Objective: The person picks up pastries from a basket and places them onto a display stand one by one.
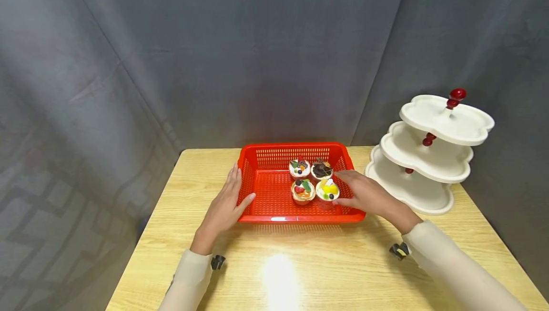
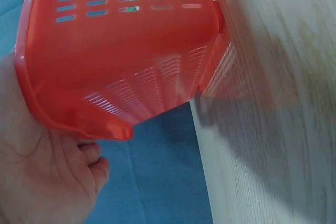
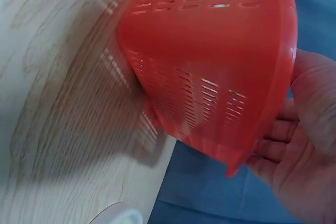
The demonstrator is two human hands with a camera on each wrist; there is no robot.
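Note:
A red plastic basket [image 1: 274, 217] with slotted walls stands on the wooden table. Inside it, towards the right, are several cupcakes: a yellow fruit one [image 1: 328, 189], a strawberry one [image 1: 302, 190], a dark chocolate one [image 1: 321, 169] and a white berry one [image 1: 299, 167]. Along the basket's left rim my left hand [image 1: 224, 206] lies with straight fingers, the thumb over the edge. My right hand [image 1: 367, 194] reaches across the right rim, its loose fingers and thumb close beside the yellow and chocolate cupcakes. In the right wrist view, the rim hides part of the right hand's fingers [image 3: 278, 145].
A white three-tier stand [image 1: 429, 158] with red knobs stands at the right, beyond my right hand. Grey curtains [image 1: 274, 54] hang behind the table [image 1: 240, 258]. Small dark devices [image 1: 218, 262] show at both wrists.

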